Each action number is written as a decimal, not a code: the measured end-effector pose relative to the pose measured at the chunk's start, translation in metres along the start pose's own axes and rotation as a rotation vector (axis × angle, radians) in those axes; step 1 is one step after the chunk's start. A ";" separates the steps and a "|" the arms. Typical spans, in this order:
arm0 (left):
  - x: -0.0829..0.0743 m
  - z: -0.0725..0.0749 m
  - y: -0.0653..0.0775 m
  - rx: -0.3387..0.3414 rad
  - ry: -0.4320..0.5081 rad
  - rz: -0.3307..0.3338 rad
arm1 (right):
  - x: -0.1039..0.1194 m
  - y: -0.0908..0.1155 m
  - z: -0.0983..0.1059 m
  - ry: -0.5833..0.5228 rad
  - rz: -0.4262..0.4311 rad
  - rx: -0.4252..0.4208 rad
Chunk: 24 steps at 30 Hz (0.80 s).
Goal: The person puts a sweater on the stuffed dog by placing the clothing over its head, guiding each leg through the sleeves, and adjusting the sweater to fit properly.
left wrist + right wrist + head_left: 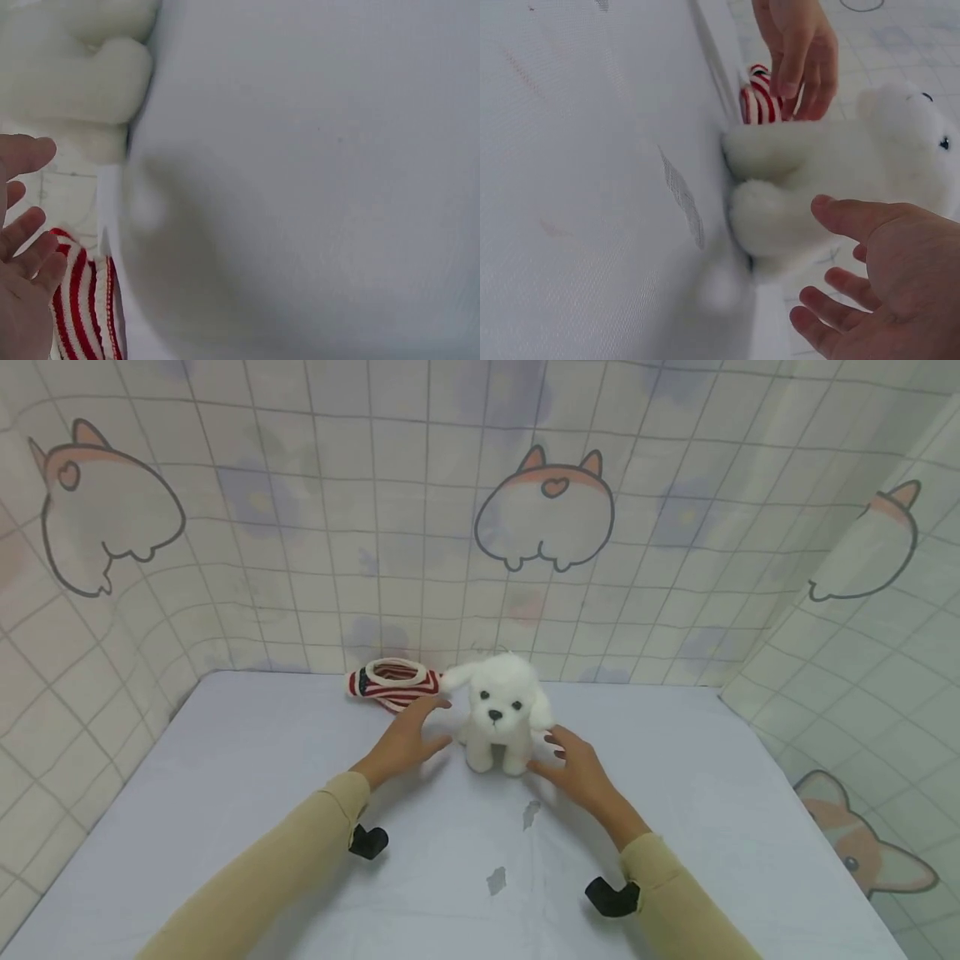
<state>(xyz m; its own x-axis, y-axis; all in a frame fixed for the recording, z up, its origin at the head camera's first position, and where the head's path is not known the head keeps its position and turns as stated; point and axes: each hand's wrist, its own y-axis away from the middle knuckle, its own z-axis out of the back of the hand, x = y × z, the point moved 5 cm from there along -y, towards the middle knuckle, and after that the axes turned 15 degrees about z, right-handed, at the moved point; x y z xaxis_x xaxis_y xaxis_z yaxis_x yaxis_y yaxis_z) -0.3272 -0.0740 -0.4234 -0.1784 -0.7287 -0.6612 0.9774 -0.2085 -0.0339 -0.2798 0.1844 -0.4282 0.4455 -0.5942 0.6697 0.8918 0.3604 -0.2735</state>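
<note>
Across the near part of the white table (427, 914) reach two tan sleeves (277, 852). Beyond, the right hand (581, 772), fingers spread, is beside an upright white plush dog (497, 697); contact is unclear. The left hand (401, 743), likewise spread, stands apart opposite. Farther back lies a red-and-white striped garment (397, 692), before a corgi-print curtain (397, 543).

A fluffy white plush dog (498, 693) is upright on the white table (675, 760), with 2 dark eyes, a dark nose, 1 ear jutting sideways and 1 hanging. It stands between the left hand (401, 742) and right hand (583, 770), neither gripping it. Just beside it, near the back edge, lies a red-and-white striped fabric piece (417, 687) with a pale-rimmed opening.
</note>
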 end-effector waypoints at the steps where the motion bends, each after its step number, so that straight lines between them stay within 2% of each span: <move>1: 0.001 0.004 -0.001 -0.021 -0.011 -0.001 | 0.000 0.001 0.001 0.003 -0.003 -0.004; 8: 0.007 0.028 -0.008 -0.169 -0.090 0.012 | 0.001 0.008 0.005 -0.002 -0.006 -0.014; 13: 0.008 0.039 -0.013 -0.222 -0.193 0.009 | 0.004 0.013 0.007 -0.013 0.004 -0.019; 18: 0.014 0.042 -0.021 -0.219 -0.303 0.029 | 0.006 0.018 0.007 -0.026 0.018 -0.019; 24: 0.027 0.038 -0.033 -0.164 -0.350 0.076 | 0.009 0.024 0.005 -0.050 0.015 -0.012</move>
<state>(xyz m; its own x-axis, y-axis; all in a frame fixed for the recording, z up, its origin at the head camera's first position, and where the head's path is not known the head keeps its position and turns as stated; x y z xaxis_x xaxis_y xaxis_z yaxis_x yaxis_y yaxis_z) -0.3690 -0.1115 -0.4121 -0.1052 -0.9222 -0.3721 0.9894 -0.0592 -0.1328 -0.2551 0.1915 -0.4255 0.4544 -0.5523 0.6989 0.8862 0.3597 -0.2919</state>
